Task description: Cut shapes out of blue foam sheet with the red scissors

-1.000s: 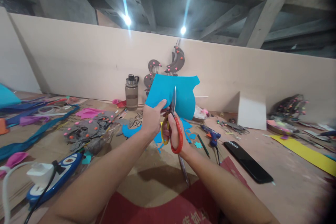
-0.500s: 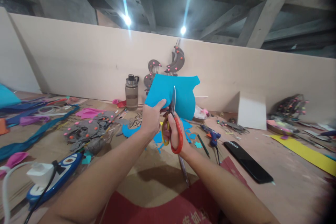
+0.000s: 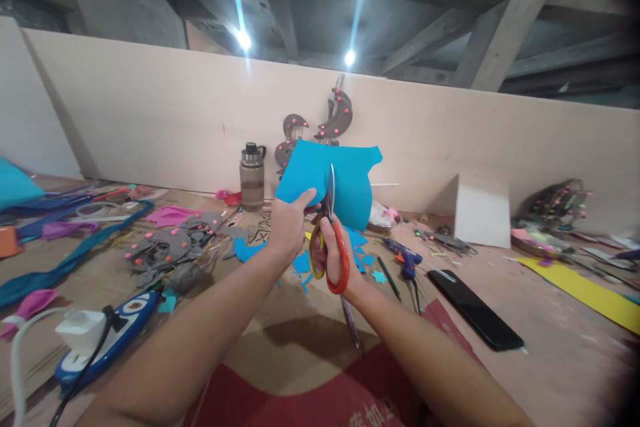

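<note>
White characters on the red mat (image 3: 320,400) are cut off, unreadable. Our left hand (image 3: 289,225) pinches the blue foam sheet (image 3: 345,177) upright by its lower left edge; our right hand (image 3: 331,255) is closed through the red-handled scissors (image 3: 334,240), blades rising into the sheet just right of the left thumb.

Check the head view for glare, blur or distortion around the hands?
Head view: two ceiling lights flare into long streaks; wide-angle warp bends the wall and darkens the right corners. Left hand, right hand, blue sheet and scissors are sharp and evenly lit; the arms cast a soft shadow on the floor.
</note>
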### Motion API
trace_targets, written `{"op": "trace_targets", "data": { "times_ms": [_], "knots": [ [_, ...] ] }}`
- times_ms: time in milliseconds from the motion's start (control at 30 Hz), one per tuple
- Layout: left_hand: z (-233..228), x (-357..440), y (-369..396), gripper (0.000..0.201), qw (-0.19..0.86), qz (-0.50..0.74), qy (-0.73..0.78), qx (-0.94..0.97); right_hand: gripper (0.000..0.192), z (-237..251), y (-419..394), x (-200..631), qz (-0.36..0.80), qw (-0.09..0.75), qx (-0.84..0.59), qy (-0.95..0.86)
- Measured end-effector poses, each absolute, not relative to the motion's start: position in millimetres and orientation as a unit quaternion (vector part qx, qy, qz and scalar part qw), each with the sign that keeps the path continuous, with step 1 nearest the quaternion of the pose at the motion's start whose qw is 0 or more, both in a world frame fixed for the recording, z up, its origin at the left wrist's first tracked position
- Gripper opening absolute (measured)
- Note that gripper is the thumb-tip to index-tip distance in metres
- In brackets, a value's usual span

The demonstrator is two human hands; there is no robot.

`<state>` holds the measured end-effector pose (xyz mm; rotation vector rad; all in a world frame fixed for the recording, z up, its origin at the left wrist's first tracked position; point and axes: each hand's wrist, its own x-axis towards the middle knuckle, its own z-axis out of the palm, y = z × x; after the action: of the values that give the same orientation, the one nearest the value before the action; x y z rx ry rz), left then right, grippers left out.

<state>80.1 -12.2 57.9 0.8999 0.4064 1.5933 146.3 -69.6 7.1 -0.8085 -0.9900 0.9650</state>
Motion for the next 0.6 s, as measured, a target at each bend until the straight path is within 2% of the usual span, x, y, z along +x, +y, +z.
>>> {"op": "trace_targets", "data": {
  "times_ms": [400, 600],
  "knots": [
    [60.2, 79.3, -11.0, 0.032, 0.584, 0.691, 0.183, 0.385, 0.054, 9.3, -71.8, 144.5, 0.437, 0.695, -0.368, -0.437],
    [59.8, 78.5, -9.3, 0.028, 0.587, 0.689, 0.176, 0.387, 0.052, 8.2, -71.5, 145.5, 0.423, 0.697, -0.361, -0.453]
  ]
}}
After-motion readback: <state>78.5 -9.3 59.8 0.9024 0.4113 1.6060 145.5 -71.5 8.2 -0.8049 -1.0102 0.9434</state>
